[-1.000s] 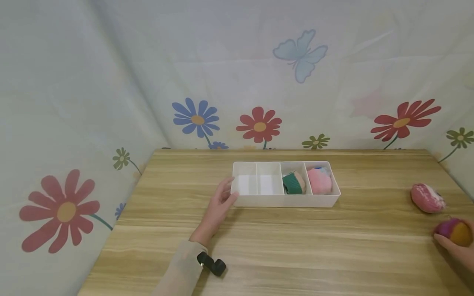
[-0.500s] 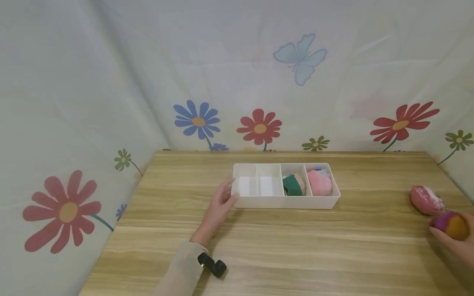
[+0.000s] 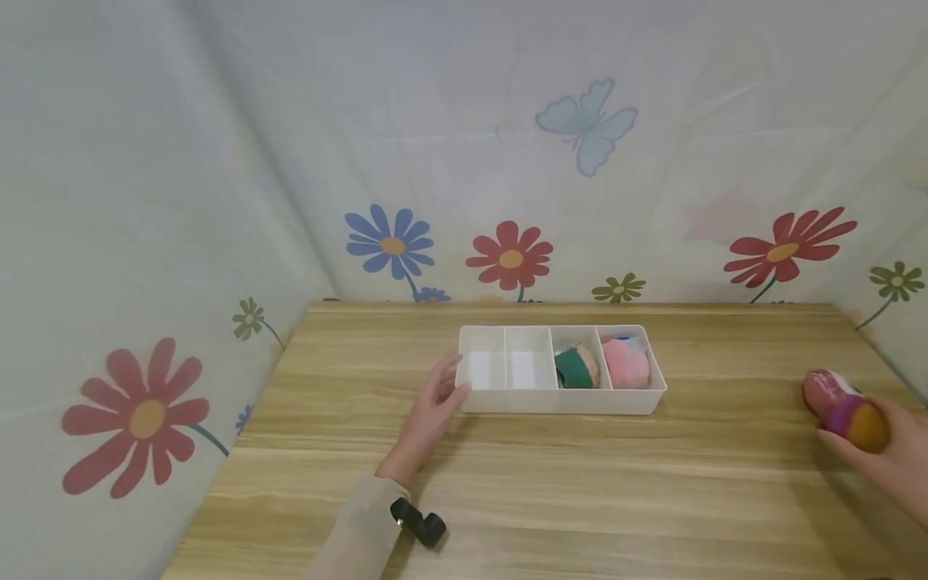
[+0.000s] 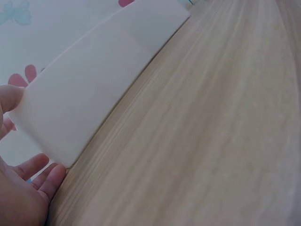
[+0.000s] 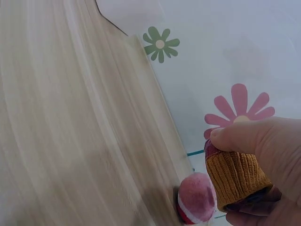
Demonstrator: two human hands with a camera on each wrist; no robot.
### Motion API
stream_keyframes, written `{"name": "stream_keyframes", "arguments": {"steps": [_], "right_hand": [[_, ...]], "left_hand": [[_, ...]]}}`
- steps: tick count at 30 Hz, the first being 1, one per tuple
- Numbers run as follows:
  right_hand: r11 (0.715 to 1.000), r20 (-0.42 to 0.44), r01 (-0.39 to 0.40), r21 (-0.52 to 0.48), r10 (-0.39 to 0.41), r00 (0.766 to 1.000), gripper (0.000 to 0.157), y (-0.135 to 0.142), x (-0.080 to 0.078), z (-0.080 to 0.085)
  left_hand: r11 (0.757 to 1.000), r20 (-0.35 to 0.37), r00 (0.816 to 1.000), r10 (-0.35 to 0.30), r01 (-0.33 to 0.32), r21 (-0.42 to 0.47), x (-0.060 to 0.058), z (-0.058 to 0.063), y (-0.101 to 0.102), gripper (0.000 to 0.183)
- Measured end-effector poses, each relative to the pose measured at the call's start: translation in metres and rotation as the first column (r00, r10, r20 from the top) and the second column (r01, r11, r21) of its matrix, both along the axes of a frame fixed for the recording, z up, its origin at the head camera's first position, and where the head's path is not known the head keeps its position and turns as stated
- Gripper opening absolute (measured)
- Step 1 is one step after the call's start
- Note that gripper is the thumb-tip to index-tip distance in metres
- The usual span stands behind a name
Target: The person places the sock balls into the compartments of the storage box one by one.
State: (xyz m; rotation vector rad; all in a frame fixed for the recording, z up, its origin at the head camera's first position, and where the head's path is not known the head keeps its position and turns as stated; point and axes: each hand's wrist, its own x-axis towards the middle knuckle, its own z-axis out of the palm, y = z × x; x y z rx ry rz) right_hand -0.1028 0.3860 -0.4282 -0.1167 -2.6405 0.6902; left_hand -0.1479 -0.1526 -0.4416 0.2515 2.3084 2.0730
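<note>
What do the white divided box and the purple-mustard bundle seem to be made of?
The white divided box is probably plastic: smooth, low-shine, with thin walls. The purple-mustard bundle looks like matte knitted textile, because ribbing shows; its fibre is unclear.

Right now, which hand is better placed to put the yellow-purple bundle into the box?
The right hand, I'd say: it grips the bundle; the left hand touches the box at its left end, far from the bundle.

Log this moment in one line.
left hand: touching white four-compartment box; right hand: holding purple-mustard sock; pink-white bundle: on table; green-beige sock, pink-blue bundle: inside box
</note>
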Motion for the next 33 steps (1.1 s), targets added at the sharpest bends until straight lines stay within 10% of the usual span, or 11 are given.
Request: {"name": "stream_keyframes", "arguments": {"steps": [13,33], "right_hand": [[0.997,0.205,-0.016,0.079,0.000,0.979,0.086,-0.027,-0.015,0.013],[0.993,0.115,-0.109,0.052,0.103,0.988,0.076,-0.058,-0.031,0.020]], "left_hand": [[1.000,0.003,1.000,0.002,-0.002,0.001,0.001,-0.002,0.001,0.054],[1.000,-0.018,1.000,0.007,-0.007,-0.006,0.001,0.000,0.003,0.053]]}}
